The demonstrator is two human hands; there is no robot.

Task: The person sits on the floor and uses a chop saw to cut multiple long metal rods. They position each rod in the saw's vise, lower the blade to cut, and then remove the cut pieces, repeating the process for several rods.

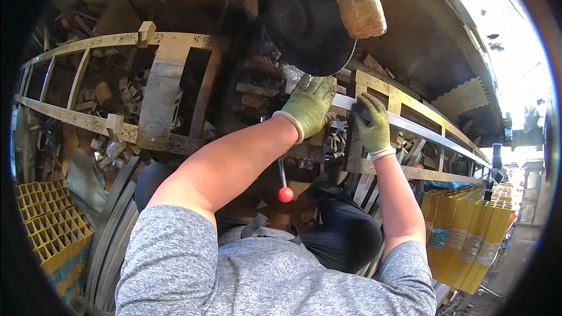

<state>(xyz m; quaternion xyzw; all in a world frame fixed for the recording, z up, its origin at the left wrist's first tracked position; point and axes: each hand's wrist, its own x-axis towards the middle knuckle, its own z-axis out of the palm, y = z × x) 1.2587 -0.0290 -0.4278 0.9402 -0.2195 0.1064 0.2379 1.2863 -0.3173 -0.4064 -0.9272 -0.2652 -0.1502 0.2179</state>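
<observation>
Filling the lower left edge, a stack of yellow tubes (50, 216) shows its open square ends; beside it a grey cloth (85, 181) lies crumpled, with curved-looking grey lengths (111, 240) just to its right; above these a pale, speckled left rack (76, 118) runs toward the middle, crossed by a wide flat plate (157, 96), with small offcuts (132, 90) scattered beneath; near the centre a lever with a red ball knob (285, 194) points toward the person; farther on, a large black disc (301, 20) hangs over the work, a thin toothed edge (353, 55) showing at its right side; the gloved left hand (307, 105) lies palm down just below the disc, fingers extended and together, and whether it grips anything underneath cannot be told; a cloudy plastic bottle (360, 9) sits beside the disc; a straight silver metal bar (433, 134) runs from beside the left hand out to the right, along the right rack (424, 172); the gloved right hand (372, 120) drapes bent fingers over it near its left end, how firmly cannot be told; at far right stands a bundle of yellow lengths (462, 228), partly wrapped in clear film.
</observation>
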